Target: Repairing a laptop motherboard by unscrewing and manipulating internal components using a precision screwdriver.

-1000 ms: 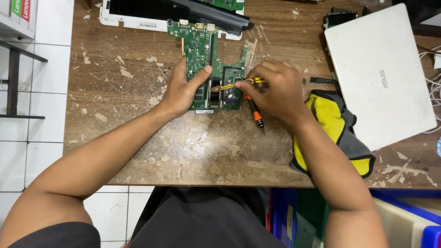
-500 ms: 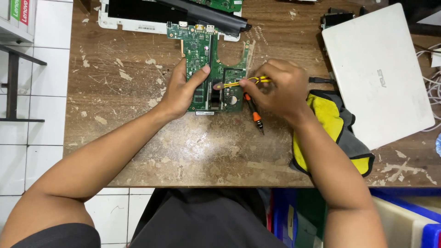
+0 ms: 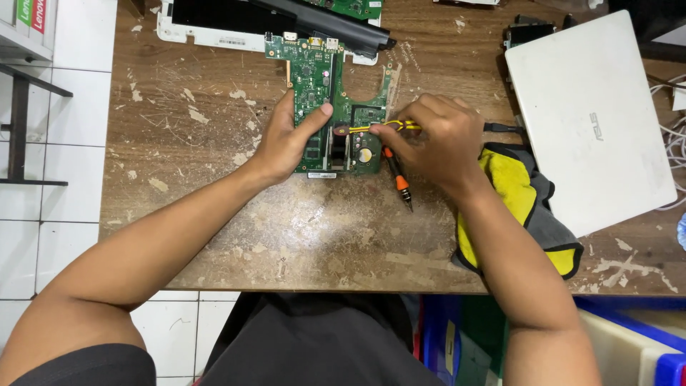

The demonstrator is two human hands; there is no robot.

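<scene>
A green circuit board (image 3: 318, 78) lies on the worn wooden table (image 3: 214, 214). My left hand (image 3: 289, 139) rests on the board's left side, thumb pressed on its middle, holding it flat. My right hand (image 3: 432, 139) pinches a thin yellow tool (image 3: 389, 126) whose tip reaches a small round part on the board. A screwdriver with an orange and black handle (image 3: 397, 175) lies under that hand, pointing toward me.
A closed white laptop (image 3: 593, 121) sits at the right. A yellow and grey cloth (image 3: 522, 193) lies beside it under my right forearm. A white laptop base with a black bar (image 3: 236, 25) is at the far edge. Blue bins (image 3: 643, 343) stand below the table.
Both hands stay on the board; the right hand has shifted only slightly with the yellow tool.
</scene>
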